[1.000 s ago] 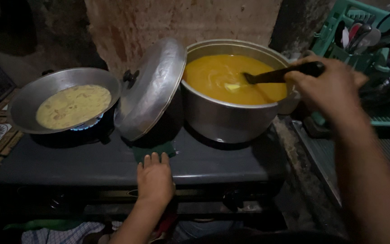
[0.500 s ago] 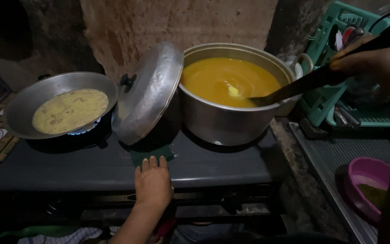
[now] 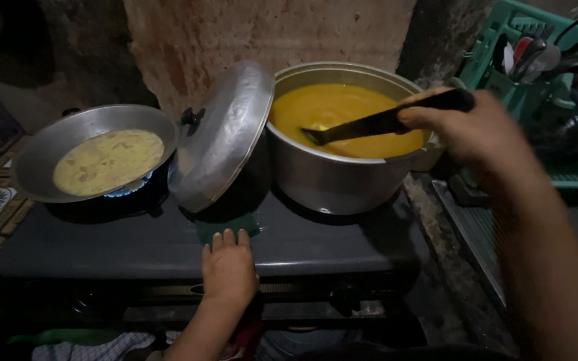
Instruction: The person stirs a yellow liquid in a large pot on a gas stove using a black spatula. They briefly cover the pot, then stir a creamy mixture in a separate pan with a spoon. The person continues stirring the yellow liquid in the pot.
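Right hand (image 3: 479,137) fingers closed around dark ladle (image 3: 376,124), its bowl dipped in orange soup in the big pot (image 3: 342,177). Left hand (image 3: 229,267) flat, fingers extended, gripping nothing, on stove (image 3: 102,247) front edge. Lid (image 3: 225,137) leans against pot; wok (image 3: 48,150) over a lit burner on the left.

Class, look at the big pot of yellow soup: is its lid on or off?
Off. The lid leans tilted against the pot, leaving the soup uncovered, with the right hand holding a ladle in it.

The right hand (image 3: 479,134) grips a dark ladle (image 3: 376,124) dipped into yellow soup in a large metal pot (image 3: 342,177), its lid (image 3: 222,137) leaning against the pot. The left hand (image 3: 229,271) rests flat on the stove (image 3: 329,244) edge, near a wok (image 3: 41,150) over a blue flame.
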